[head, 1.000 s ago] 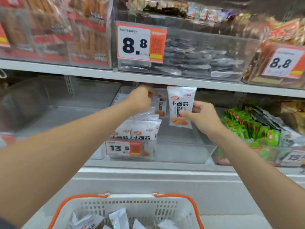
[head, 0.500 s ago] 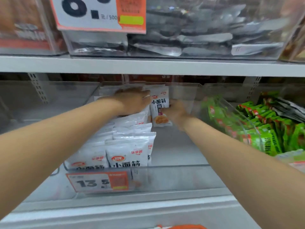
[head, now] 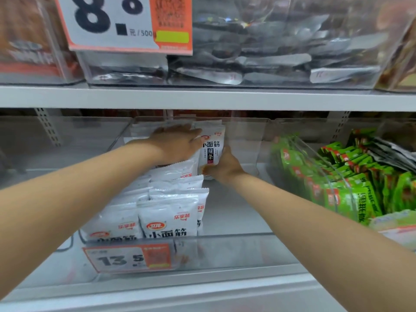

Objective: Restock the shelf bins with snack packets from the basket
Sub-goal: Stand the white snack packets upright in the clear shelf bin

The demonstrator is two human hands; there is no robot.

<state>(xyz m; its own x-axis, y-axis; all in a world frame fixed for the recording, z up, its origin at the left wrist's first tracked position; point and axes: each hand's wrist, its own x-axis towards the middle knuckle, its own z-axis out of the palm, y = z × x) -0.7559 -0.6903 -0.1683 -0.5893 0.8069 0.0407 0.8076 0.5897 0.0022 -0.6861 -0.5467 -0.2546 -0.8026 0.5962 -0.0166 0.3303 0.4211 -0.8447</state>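
Behind the clear bin's point(head: 236, 251) front wall and 13.5 price tag point(head: 128, 258), stacked white packets point(head: 171, 221) fill its left side. Farther back, the right hand point(head: 225, 167) grips the bottom edge of a white snack packet point(head: 211, 147) with black print. The packet stands upright, long axis vertical, face forward. The left hand point(head: 180, 143) lays straight fingers point(head: 193, 132) seemingly against its upper left corner.

Hands, two: left hand point(head: 177, 145), right hand point(head: 225, 167). Price tags point(head: 112, 21), two legible: 8.8 and 13.5. Clear bins point(head: 247, 251) on lower shelf point(head: 202, 296), three: left, centre, right. White packets point(head: 168, 219), at least seven, rows overlapping. Green packets point(head: 346, 199), too many to count
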